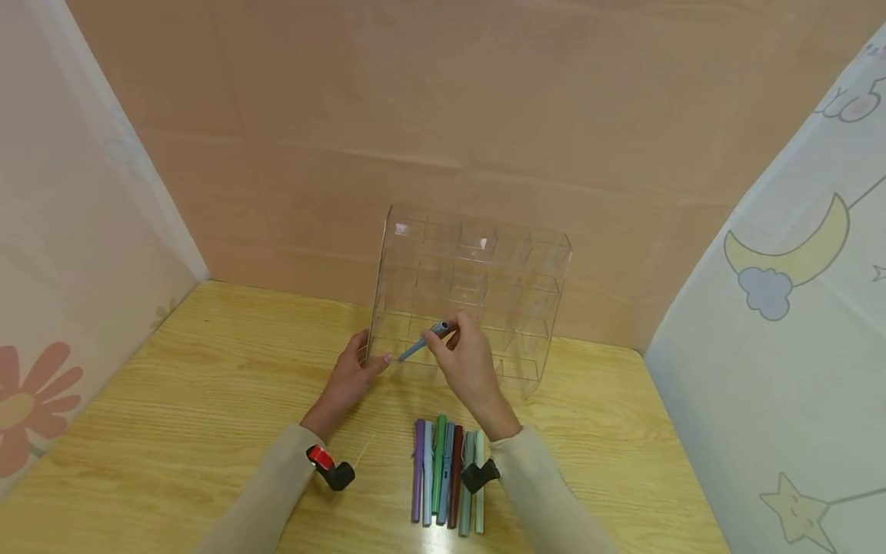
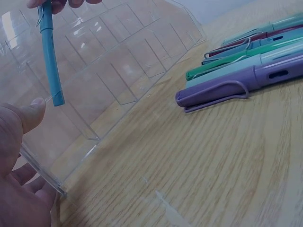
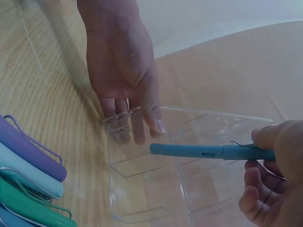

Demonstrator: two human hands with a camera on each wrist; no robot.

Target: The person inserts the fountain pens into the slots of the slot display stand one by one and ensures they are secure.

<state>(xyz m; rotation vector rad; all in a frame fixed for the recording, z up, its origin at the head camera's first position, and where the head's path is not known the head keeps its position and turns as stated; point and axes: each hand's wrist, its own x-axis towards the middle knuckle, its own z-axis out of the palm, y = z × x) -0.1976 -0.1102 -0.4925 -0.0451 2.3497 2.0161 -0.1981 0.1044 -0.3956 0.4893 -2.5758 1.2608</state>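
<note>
A clear acrylic rack point(image 1: 381, 269) with several small compartments stands upright on the table. At its lower left side my left hand point(image 1: 349, 377) grips the edge, thumb in front and fingers behind, seen through the plastic in the right wrist view. Between thumb and fingers, my right hand point(image 1: 471, 365) pinches a blue pen point(image 1: 418, 346) by its capped end. The pen is tilted, its free end pointing down and left in front of the lower left compartments, close to the left thumb. In the left wrist view the pen point(image 2: 51, 61) hangs before the rack's face.
Several capped pens lie side by side in front of the rack, among them a purple pen point(image 1: 418, 469), a green pen point(image 1: 439, 465) and a dark red pen point(image 1: 455, 477). The right wrist camera point(image 1: 479, 475) covers part of the row. Behind the rack rises a tan backdrop point(image 1: 298, 208).
</note>
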